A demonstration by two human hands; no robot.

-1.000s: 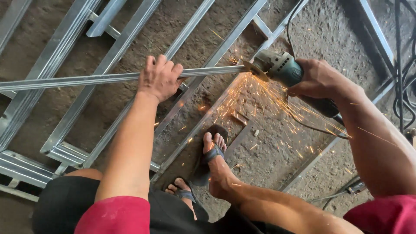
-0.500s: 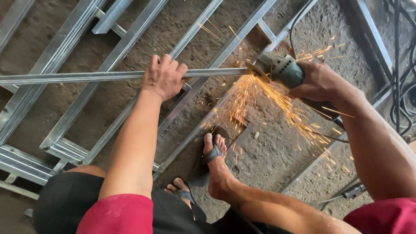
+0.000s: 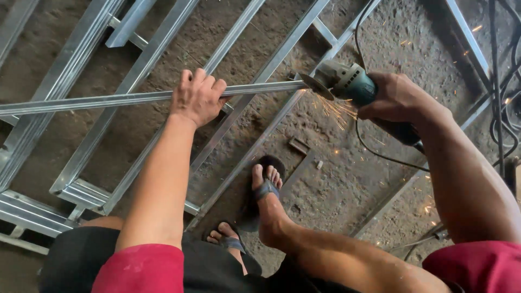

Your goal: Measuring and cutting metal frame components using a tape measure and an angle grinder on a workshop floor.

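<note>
While the left hand (image 3: 198,97) clamps the long metal strip (image 3: 108,101) across the upper left, the right hand (image 3: 399,97) grips an angle grinder (image 3: 347,81) at its end, upper centre. Sparks (image 3: 336,108) fall; the cut looks unfinished, strip undivided.

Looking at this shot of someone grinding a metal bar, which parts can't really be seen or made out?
All from the head view:
- The long metal bar: its far end is cut off by the picture's left edge.
- The angle grinder: its rear grip is covered by the right hand.
- The left hand: its palm and grip underneath are hidden by its own back.
- The grinder cable: runs under the right forearm.
</note>
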